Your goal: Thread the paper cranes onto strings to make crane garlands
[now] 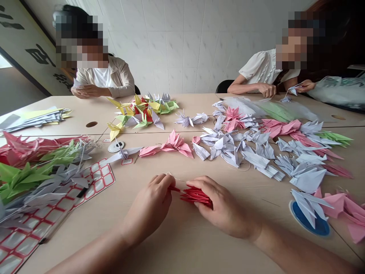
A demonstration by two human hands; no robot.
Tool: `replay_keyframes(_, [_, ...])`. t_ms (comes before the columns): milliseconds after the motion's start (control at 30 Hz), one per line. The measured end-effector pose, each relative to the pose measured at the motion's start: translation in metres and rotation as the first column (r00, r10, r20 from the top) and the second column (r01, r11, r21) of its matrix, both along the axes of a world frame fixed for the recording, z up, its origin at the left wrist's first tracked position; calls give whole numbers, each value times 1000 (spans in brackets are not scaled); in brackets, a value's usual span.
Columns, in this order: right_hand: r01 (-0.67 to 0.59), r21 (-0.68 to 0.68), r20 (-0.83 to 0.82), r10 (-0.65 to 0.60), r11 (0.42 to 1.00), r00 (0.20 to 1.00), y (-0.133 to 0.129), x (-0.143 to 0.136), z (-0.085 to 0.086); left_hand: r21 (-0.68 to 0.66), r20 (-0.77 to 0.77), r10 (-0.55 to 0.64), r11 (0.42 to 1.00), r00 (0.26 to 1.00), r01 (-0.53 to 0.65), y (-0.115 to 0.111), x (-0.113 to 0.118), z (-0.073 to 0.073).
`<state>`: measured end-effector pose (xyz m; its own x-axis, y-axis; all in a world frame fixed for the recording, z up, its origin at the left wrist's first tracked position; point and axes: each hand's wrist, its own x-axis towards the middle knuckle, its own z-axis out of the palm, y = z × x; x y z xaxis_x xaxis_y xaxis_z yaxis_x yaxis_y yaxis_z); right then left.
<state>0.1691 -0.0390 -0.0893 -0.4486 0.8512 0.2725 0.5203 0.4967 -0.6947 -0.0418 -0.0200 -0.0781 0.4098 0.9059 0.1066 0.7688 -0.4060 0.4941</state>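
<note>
Red crane (195,196) sits low centre on the table (182,243), between both hands. Much of it is hidden: the right hand (221,209) covers its right end, fingers and thumb clamped on the folded body. Left hand (151,203) is closed, fingertips pinched on the thin red tip at the crane's left end. A pale thread (173,176) loops just above the left fingers; where it ends is hard to make out.

Crane is crisp folded paper, flat pleated layers, sharp edges. Long axis runs roughly left-right, the narrow point aimed left toward the left hand, tilting slightly down to the right.

Table is pale wood-look laminate, smooth. Left edge: heap of grey, green and red cranes (34,167), cut off by the frame, lying over a sheet of red-bordered labels (97,179). Right: many white and pink cranes (256,152); a blue disc (313,224) mostly covered by a white one. Far centre: a mixed yellow-green pile (142,110).

Two other people sit across the table, each with hands on white paper; details too small to tell.
</note>
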Motion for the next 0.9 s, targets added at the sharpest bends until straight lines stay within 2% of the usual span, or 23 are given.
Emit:
replay_keyframes(133, [-27,-14,-25,26,1000,999,0,0,1,11,-59,5,1000,998,-5,1,-1,-1])
replay_keyframes(267, [7,-65,-86,-13,998,996,2,0,4,-9,-134,-8,1000,991,7,1,0,1])
replay_keyframes(467, [63,-194,-161,-95,979,982,3,2,6,-39,-83,-7,999,996,4,0,0,3])
replay_keyframes(567, [39,-157,-158,-64,987,985,3,2,4,-49,-29,-15,999,999,14,0,0,2])
replay_keyframes(733, [-34,-96,-60,28,995,998,2,1,2,-98,38,-45,994,998,48,-1,1,-1])
replay_keyframes(900, [-49,-61,-19,48,997,999,2,1,2,-112,59,-75,990,995,81,-3,3,-1])
